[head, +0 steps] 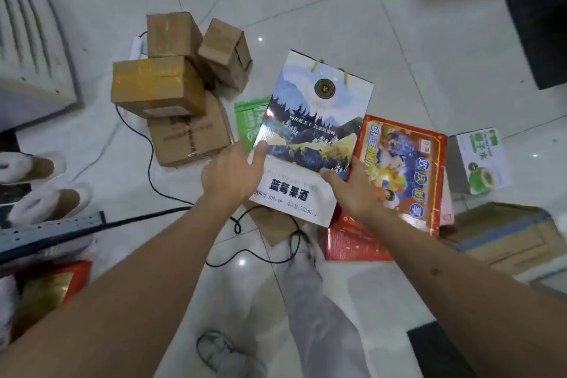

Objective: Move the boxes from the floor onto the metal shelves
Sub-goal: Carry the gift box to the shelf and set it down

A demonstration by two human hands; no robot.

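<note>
A tall white gift box (310, 132) printed with a mountain landscape and yellow cord handles lies tilted above the floor pile. My left hand (233, 172) holds its left edge, thumb on the front face. On its lower right edge my right hand (352, 187) grips it, fingers hidden behind. Beside it on the right lies a red and gold flat box (408, 172). Several brown cardboard boxes (159, 89) are stacked at the left. The edge of a metal shelf (46, 233) shows at the lower left.
A green packet (248, 120) lies under the gift box. A small white and green box (481, 159) sits on the tiles at the right, a brown and blue carton (506, 233) below it. Black cables (147, 169) run across the floor. Fur-lined boots (33, 166) stand at the left.
</note>
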